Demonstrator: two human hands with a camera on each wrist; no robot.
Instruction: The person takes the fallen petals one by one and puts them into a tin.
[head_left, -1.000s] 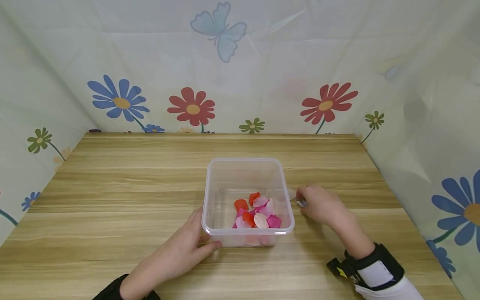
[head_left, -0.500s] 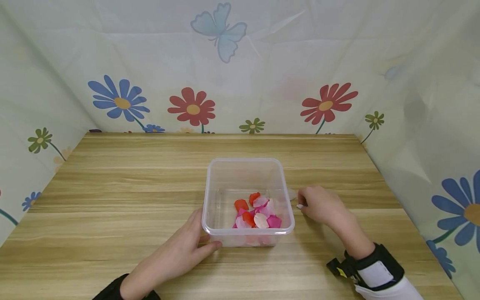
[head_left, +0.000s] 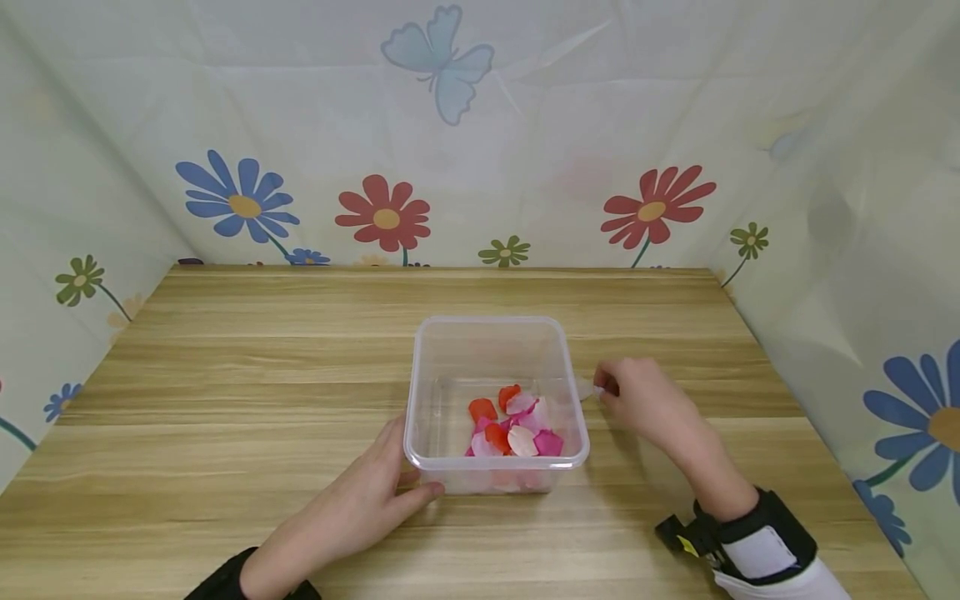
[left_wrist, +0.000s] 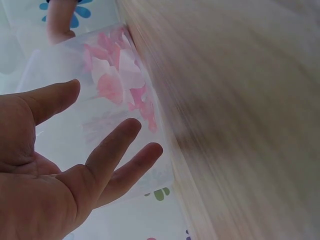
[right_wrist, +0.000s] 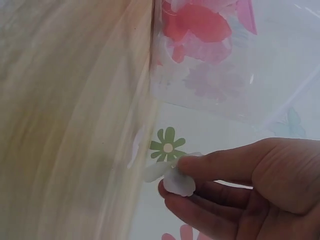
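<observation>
A clear square plastic box stands in the middle of the table, with red, pink, magenta and white petals heaped inside. My left hand rests at its near left corner, fingers spread along the wall. In the left wrist view the thumb and fingers are extended, not curled. Just right of the box, my right hand pinches white petals between thumb and fingers, as the right wrist view shows. Another pale petal lies on the table close by.
The wood-grain table is walled at the back and both sides by a white cloth printed with flowers and a butterfly. The box's raised rim stands between the two hands.
My right hand dips slightly towards me, then moves a little away from me and up, keeping white petals in its fingers. The left hand and the box stay put.
</observation>
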